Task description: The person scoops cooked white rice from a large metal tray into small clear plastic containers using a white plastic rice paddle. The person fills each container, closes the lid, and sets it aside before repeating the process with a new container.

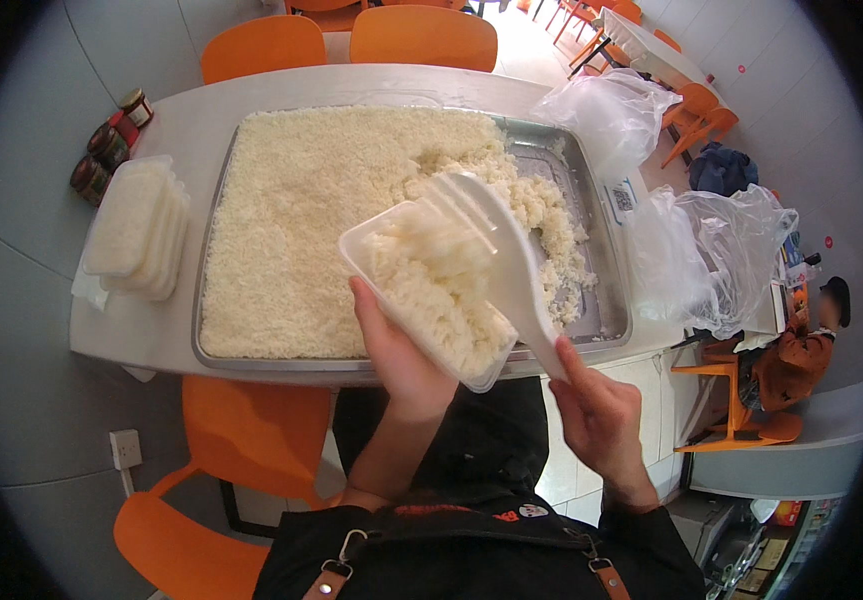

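Note:
My left hand [404,352] holds a clear plastic food container [356,244] from below, tilted over the front edge of a large metal tray [605,225]. Cooked white rice [431,285] fills much of the container. In my right hand [598,412] is the handle of a white plastic rice paddle [517,277]. Its broad blade lies over the container's upper right side, against the rice, and hides part of it. Behind them, a thick bed of rice [304,225] covers most of the tray. Loose clumps lie towards the right, where bare metal shows.
Stacked filled containers [135,225] stand at the table's left end, near several lidded jars [108,146]. Clear plastic bags [664,255] crowd the right end. Orange chairs [251,442] touch the near left side; others [424,36] line the far side. A person [795,360] sits further right.

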### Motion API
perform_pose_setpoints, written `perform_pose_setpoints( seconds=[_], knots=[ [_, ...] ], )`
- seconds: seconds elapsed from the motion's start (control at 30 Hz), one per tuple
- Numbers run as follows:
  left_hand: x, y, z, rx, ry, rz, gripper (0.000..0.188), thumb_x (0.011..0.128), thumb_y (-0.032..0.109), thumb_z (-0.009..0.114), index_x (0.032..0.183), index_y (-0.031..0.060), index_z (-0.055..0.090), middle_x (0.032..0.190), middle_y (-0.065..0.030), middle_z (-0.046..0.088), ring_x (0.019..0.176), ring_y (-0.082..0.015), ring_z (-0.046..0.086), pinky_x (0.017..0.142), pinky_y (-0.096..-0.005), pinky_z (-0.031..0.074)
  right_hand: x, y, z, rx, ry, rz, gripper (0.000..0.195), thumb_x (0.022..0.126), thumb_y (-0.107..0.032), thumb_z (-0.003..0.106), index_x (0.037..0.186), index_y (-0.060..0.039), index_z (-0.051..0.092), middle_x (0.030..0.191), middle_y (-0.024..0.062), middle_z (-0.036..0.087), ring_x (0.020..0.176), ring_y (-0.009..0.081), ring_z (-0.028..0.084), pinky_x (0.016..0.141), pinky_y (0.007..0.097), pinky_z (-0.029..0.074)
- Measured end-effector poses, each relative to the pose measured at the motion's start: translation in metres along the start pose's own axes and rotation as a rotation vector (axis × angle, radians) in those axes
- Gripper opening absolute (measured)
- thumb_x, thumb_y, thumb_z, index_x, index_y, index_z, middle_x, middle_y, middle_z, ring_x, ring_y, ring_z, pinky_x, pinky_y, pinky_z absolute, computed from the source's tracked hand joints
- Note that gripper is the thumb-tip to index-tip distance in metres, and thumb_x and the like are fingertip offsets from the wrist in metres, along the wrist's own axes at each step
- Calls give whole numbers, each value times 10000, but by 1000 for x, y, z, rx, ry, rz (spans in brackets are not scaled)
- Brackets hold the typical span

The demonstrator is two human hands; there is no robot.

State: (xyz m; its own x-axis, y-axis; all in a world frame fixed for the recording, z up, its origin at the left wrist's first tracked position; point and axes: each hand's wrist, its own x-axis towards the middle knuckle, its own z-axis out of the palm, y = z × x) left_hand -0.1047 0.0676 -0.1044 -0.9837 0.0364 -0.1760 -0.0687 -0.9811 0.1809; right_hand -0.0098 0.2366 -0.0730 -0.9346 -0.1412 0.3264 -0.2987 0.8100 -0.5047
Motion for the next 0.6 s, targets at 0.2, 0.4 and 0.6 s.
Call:
perform_pose_setpoints(
  seconds=[0.2,0.4,0.6],
  knots=[
    [2,3,-13,-53,-78,1,654,955,575,303,1409,104,315,1363,-86,434,1234,-253,450,1032,-401,367,-3,7,7,-126,96,-166,550,693,18,744,1219,-57,598,632,76,605,506,185,578,467,291,444],
    [-4,13,-17,-137,-97,-152,641,948,578,316,1360,93,388,1288,-106,502,1162,-275,508,989,-420,408,1,24,-3,-132,205,-251,490,671,27,761,1140,-41,636,681,109,645,535,206,608,486,285,464],
    [-9,23,-16,-276,-235,-342,627,949,564,325,1334,76,410,1228,-151,538,1091,-306,554,922,-464,460,6,67,-26,253,157,-108,437,781,-87,736,1194,-20,611,793,140,699,572,128,623,496,242,489]
  ],
)
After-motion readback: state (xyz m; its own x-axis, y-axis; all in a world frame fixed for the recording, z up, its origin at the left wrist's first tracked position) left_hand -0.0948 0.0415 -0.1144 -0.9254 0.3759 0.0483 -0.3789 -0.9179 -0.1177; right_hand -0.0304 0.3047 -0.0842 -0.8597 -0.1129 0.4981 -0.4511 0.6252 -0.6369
